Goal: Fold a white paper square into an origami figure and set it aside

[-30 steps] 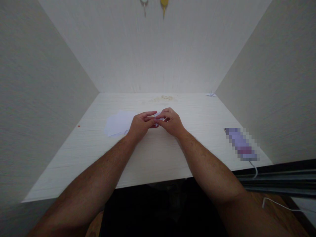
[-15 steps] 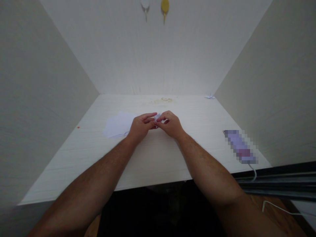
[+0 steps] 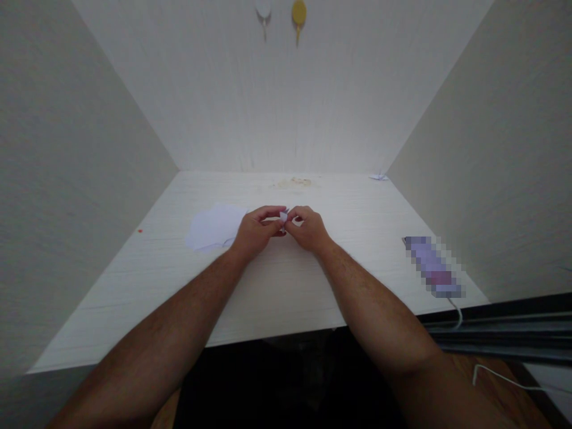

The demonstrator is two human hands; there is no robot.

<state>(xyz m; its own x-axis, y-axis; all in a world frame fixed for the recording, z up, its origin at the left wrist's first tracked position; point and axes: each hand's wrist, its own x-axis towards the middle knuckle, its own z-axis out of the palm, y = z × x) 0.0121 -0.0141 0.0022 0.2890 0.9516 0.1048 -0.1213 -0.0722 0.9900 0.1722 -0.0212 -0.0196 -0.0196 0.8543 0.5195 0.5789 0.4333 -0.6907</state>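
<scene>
My left hand [image 3: 255, 233] and my right hand [image 3: 309, 229] meet over the middle of a white table [image 3: 277, 286]. Both pinch a small folded piece of white paper [image 3: 283, 215] between fingertips and thumbs, just above the tabletop. Most of the paper is hidden by my fingers. A loose pile of white paper sheets [image 3: 213, 228] lies just left of my left hand.
A small folded white paper figure [image 3: 379, 176] sits at the far right corner. A blurred purple object [image 3: 432, 266] with a white cable [image 3: 456, 310] lies near the right edge. A tiny red speck [image 3: 140, 230] is at the left. White walls enclose three sides.
My hands have drawn closer together and the fingers have tightened on the small paper. The view shifted slightly.
</scene>
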